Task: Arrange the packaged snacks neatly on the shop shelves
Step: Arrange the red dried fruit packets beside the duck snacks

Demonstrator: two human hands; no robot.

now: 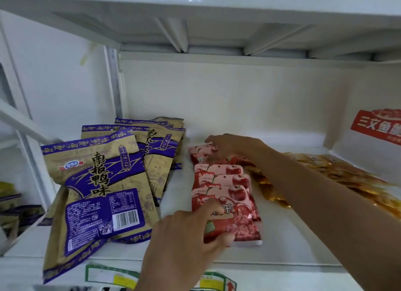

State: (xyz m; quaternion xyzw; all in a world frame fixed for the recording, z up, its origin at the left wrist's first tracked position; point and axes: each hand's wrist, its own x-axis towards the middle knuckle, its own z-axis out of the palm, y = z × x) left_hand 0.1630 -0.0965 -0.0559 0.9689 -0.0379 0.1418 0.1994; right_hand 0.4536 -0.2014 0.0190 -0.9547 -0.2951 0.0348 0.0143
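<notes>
A row of red cherry snack packets (225, 182) lies front to back in the middle of the white shelf (288, 243). My left hand (184, 238) pinches the front packet (236, 225), with the forefinger on top and the thumb at its lower edge. My right hand (234, 146) reaches to the back of the row and holds the rearmost red packet (200, 155). Tan and purple snack bags (97, 188) lie overlapping on the shelf's left side.
Gold-wrapped snacks (338, 173) lie on the right of the shelf under my right forearm. A white box with a red label (377, 126) stands at the far right. Another shelf board (195, 19) hangs close overhead. Price tags (112, 275) line the front edge.
</notes>
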